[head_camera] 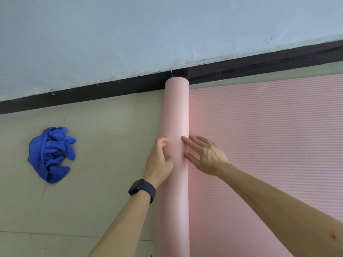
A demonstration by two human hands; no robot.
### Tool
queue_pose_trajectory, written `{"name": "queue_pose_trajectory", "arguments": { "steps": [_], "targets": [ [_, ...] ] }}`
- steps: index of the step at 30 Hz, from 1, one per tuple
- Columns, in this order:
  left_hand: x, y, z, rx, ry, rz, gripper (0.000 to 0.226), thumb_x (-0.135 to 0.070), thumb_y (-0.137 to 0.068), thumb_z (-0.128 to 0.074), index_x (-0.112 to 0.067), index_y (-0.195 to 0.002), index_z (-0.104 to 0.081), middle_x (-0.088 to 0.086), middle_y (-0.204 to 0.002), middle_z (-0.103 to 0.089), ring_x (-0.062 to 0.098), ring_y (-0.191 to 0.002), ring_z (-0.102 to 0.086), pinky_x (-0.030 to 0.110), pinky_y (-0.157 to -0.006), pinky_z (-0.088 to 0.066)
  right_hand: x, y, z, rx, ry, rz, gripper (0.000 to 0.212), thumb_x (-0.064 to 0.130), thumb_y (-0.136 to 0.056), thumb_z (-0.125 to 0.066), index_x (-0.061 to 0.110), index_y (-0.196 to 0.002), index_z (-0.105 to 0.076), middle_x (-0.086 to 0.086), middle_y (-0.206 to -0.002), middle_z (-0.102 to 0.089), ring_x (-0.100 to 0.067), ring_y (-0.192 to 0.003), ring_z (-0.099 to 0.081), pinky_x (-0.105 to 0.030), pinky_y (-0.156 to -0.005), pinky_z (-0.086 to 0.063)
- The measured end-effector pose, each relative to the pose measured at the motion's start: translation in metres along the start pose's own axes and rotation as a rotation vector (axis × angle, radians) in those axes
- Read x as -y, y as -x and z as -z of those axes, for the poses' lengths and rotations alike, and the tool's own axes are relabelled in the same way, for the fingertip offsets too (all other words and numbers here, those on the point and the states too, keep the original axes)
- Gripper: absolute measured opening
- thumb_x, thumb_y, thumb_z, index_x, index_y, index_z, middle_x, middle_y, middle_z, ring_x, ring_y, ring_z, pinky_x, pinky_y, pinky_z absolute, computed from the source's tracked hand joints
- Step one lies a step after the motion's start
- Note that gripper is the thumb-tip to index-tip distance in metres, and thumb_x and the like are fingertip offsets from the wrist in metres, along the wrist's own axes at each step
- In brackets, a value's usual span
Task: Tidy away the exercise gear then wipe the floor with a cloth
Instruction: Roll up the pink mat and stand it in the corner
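Filling the top of the view, one pale blue-grey wall meets a dark skirting strip, and the far end of the roll stops just short of that strip. Below the strip a pale tiled floor stretches out to the left of the roll.

One pink exercise mat lies on this floor. Its ribbed, unrolled stretch spreads flat to the right of the roll and joins it along the roll's right edge. The roll itself is the wound-up portion of that mat, a long smooth tube running from the bottom edge of the view up toward the wall.

One blue cloth sits crumpled in a heap on the floor, well apart from the roll on its left and touched by neither hand.

Two bare hands meet the roll at about mid-length. The left hand cups the roll's left flank with bent fingers curled against the tube and the thumb laid on its top; the fingertips are slightly blurred. The right hand reaches in from over the flat mat with straight, spread fingers, and their tips press the roll's right side near the seam.

One dark smartwatch wraps the left wrist, just left of the roll.
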State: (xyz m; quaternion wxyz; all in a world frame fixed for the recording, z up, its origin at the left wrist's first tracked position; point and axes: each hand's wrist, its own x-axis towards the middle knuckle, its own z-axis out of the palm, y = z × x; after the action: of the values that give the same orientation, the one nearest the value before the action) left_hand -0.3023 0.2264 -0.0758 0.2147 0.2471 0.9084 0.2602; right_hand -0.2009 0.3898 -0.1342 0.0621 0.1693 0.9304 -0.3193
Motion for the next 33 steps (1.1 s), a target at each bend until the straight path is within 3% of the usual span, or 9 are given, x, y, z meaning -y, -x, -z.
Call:
{"name": "queue_pose_trajectory", "arguments": {
  "steps": [3, 7, 12, 15, 18, 20, 23, 28, 33],
  "targets": [
    [0.001, -0.006, 0.009, 0.079, -0.081, 0.160, 0.057, -0.033, -0.089, -0.064, -0.044, -0.138, -0.037, 0.005, -0.162, -0.021, 0.024, -0.139, -0.034, 0.030, -0.105, -0.035, 0.000, 0.000, 0.015, 0.074, 0.084, -0.023, 0.061, 0.056, -0.098, -0.038, 0.044, -0.153, -0.015, 0.011, -0.161, -0.022, -0.019, -0.147, -0.023, -0.043, -0.118, -0.025],
    [-0.029, -0.002, -0.009, 0.057, -0.195, 0.211, 0.059, -0.036, -0.086, -0.065, -0.041, -0.133, -0.031, 0.004, -0.128, -0.054, 0.029, -0.091, -0.064, 0.033, -0.071, -0.049, 0.019, -0.007, 0.039, 0.020, 0.088, 0.016, 0.065, 0.051, -0.099, -0.039, 0.023, -0.154, -0.017, 0.002, -0.164, -0.010, -0.026, -0.145, -0.022, -0.046, -0.115, -0.029],
    [-0.048, 0.005, -0.023, -0.044, -0.335, 0.315, 0.073, -0.047, -0.084, -0.068, -0.027, -0.142, -0.028, 0.001, -0.140, -0.050, 0.034, -0.113, -0.058, 0.041, -0.079, -0.052, 0.005, 0.002, 0.047, 0.193, 0.299, 0.217, 0.072, 0.060, -0.100, -0.022, 0.030, -0.156, 0.012, 0.016, -0.162, 0.021, -0.010, -0.151, 0.011, -0.052, -0.122, -0.005],
    [-0.054, 0.014, -0.024, -0.011, -0.208, 0.224, 0.065, -0.040, -0.088, -0.063, -0.033, -0.147, -0.035, -0.004, -0.147, -0.045, 0.025, -0.124, -0.051, 0.036, -0.091, -0.047, -0.015, 0.007, 0.057, 0.191, 0.307, 0.182, 0.078, 0.072, -0.093, -0.015, 0.031, -0.157, 0.005, 0.015, -0.164, 0.009, -0.012, -0.152, -0.001, -0.049, -0.123, -0.007],
    [-0.049, 0.025, -0.018, -0.019, 0.179, 0.282, 0.056, -0.017, -0.090, -0.059, -0.036, -0.142, -0.047, -0.006, -0.142, -0.052, 0.009, -0.109, -0.059, 0.026, -0.095, -0.046, -0.025, 0.008, 0.070, 0.179, 0.309, 0.200, 0.071, 0.070, -0.095, -0.017, 0.038, -0.155, 0.003, 0.008, -0.165, -0.011, -0.020, -0.149, -0.020, -0.046, -0.121, -0.014],
    [-0.042, 0.035, -0.020, -0.022, 0.190, 0.332, 0.060, -0.025, -0.090, -0.065, -0.034, -0.145, -0.044, -0.003, -0.149, -0.044, 0.012, -0.123, -0.053, 0.027, -0.104, -0.041, -0.027, 0.009, 0.079, 0.182, 0.357, 0.229, 0.064, 0.070, -0.095, -0.014, 0.050, -0.151, 0.009, 0.005, -0.162, -0.021, -0.025, -0.142, -0.032, -0.045, -0.117, -0.021],
    [-0.049, 0.047, -0.033, 0.047, 0.252, 0.390, 0.077, -0.042, -0.090, -0.067, -0.036, -0.155, -0.026, -0.004, -0.156, -0.036, 0.017, -0.143, -0.035, 0.028, -0.109, -0.033, -0.030, 0.014, 0.089, 0.158, 0.424, 0.225, 0.060, 0.071, -0.095, -0.015, 0.051, -0.151, -0.007, -0.002, -0.157, -0.030, -0.027, -0.137, -0.036, -0.044, -0.113, -0.027],
    [-0.099, 0.051, -0.083, 0.059, 0.226, 0.378, 0.102, -0.050, -0.074, -0.074, -0.049, -0.151, -0.007, -0.011, -0.144, -0.043, 0.019, -0.119, -0.055, 0.032, -0.093, -0.048, -0.047, 0.033, 0.099, -0.028, 0.353, 0.155, 0.068, 0.067, -0.095, -0.024, 0.016, -0.134, -0.047, -0.004, -0.157, -0.020, -0.030, -0.145, -0.018, -0.052, -0.115, -0.025],
    [-0.148, 0.069, -0.146, -0.152, -0.229, 0.396, 0.106, -0.056, -0.075, -0.074, -0.041, -0.151, -0.002, -0.005, -0.160, -0.026, 0.028, -0.132, -0.042, 0.045, -0.087, -0.048, -0.093, 0.038, 0.103, 0.081, 0.340, 0.310, 0.057, 0.055, -0.103, -0.013, 0.040, -0.155, 0.006, 0.008, -0.162, 0.024, -0.024, -0.149, 0.024, -0.066, -0.117, 0.000]
  ]
}}
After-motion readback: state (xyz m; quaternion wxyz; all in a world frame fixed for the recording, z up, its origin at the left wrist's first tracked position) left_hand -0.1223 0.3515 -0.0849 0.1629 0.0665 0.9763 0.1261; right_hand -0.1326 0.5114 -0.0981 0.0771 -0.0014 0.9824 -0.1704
